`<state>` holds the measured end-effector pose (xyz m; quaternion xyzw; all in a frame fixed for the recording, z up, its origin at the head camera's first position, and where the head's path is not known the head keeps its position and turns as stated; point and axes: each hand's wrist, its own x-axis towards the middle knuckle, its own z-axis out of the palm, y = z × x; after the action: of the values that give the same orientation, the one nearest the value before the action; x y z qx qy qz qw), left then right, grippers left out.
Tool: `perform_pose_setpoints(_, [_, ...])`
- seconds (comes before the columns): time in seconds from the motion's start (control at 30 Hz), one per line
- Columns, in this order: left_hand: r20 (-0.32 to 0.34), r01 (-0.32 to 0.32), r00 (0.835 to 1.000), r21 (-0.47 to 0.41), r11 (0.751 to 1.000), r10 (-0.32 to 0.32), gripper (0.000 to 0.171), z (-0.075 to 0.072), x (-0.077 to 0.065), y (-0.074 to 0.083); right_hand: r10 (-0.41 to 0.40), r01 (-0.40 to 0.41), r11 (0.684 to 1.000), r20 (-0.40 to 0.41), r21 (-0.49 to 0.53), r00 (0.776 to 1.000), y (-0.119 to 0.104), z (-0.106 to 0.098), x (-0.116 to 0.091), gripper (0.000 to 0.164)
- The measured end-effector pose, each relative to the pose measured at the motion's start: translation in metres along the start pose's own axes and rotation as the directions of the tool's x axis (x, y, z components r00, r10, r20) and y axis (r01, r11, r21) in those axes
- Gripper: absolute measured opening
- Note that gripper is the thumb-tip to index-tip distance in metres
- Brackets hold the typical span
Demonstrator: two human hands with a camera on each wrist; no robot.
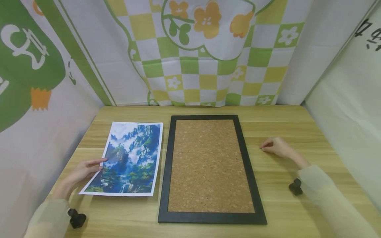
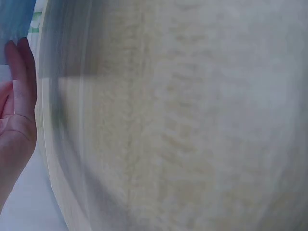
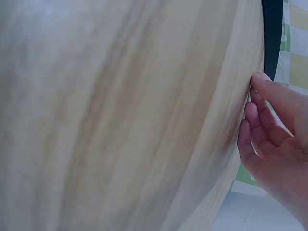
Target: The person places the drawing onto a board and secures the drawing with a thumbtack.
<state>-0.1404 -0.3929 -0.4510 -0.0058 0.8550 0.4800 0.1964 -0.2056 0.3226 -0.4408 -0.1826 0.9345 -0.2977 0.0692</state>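
My left hand (image 1: 81,172) pinches the left edge of a landscape print (image 1: 131,158), a white-bordered sheet showing blue mountains, mist and green trees. A shadow along the near edge suggests that side of the sheet is raised off the table. In the left wrist view, the fingers (image 2: 24,72) reach to a blue part of the print (image 2: 13,24). To the right of the print lies a cork board (image 1: 208,165) in a black frame (image 1: 212,217). Beyond its right side is my right hand (image 1: 276,147), fingers loosely curled, thumb near the index fingertip, with nothing visible between them.
All of this is on a wood-grain table (image 1: 285,218). Behind the table hangs a checked, flowered cloth (image 1: 190,76). White cloth walls stand at the left (image 1: 74,109) and right (image 1: 342,109). Small black devices sit at the left wrist (image 1: 77,219) and right wrist (image 1: 296,187).
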Motion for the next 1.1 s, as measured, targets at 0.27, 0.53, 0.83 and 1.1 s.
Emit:
perform_pose_setpoints(0.27, [0.004,0.038,0.999,-0.124,0.992,-0.038,0.061,0.01,0.002,0.014,-0.01,0.01,1.0,-0.005,-0.002,1.0,0.002,0.001,0.0,0.009])
perform_pose_setpoints(0.53, [0.003,0.033,0.999,-0.201,0.979,-0.033,0.058,0.034,0.008,0.039,-0.016,0.016,1.0,-0.003,-0.013,1.0,0.002,0.001,0.0,0.009])
perform_pose_setpoints(0.83, [-0.029,0.018,0.999,-0.227,0.974,-0.026,0.05,0.072,0.015,0.069,0.003,-0.003,1.0,-0.001,-0.004,1.0,0.002,0.001,0.0,0.009])
perform_pose_setpoints(1.1, [-0.054,0.029,0.998,-0.237,0.971,-0.043,0.043,0.105,0.018,0.09,0.01,-0.01,1.0,0.004,-0.013,1.0,0.002,0.001,0.0,0.009])
